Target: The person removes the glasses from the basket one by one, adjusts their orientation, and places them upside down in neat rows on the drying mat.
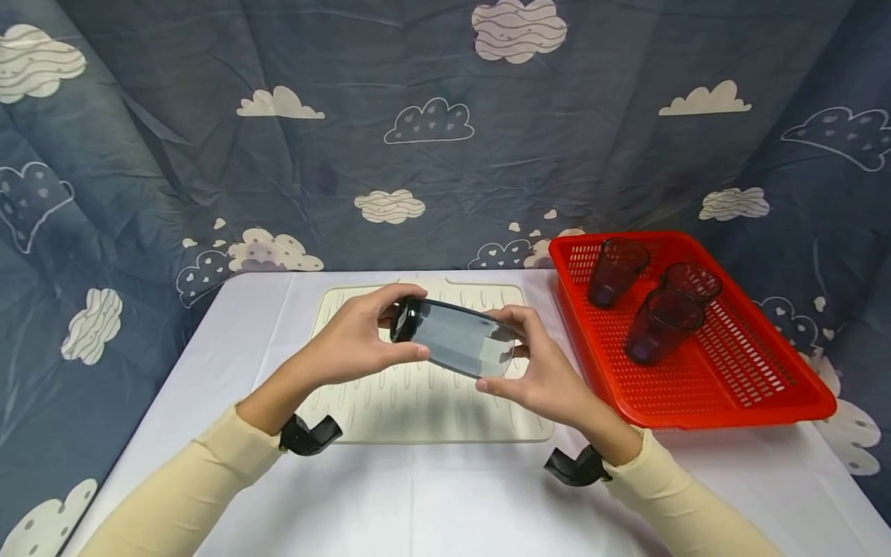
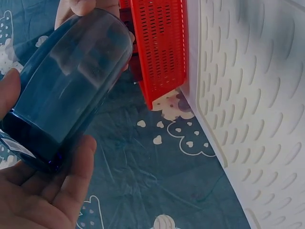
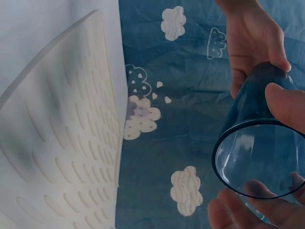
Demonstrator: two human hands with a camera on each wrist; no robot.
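Tumbler (image 1: 455,338), dark blue see-through plastic, held on its side in the air above the drying mat (image 1: 390,402), between both hands.

Backdrop: blue cloth (image 1: 418,155) printed with white clouds, hung behind and to both sides of the table.

Table (image 1: 431,495) covered in white; mat lies at its middle, cream, ribbed with short raised dashes.

Red basket (image 1: 786,402) sits on the table just right of the mat, perforated floor and walls. Three more dark tumblers stand in it toward the far end, close together: one at back left (image 1: 616,271), one at back right (image 1: 691,282), one in front (image 1: 661,325).

Left hand (image 1: 355,340): fingers and thumb curled round the thick base end of the held tumbler; left wrist view shows the base resting against the palm.

Right hand (image 1: 543,371): fingers and thumb curled round the open rim end; right wrist view looks into the mouth, thumb on top of the rim.

Both forearms in cream sleeves, a black strap mount at each wrist.
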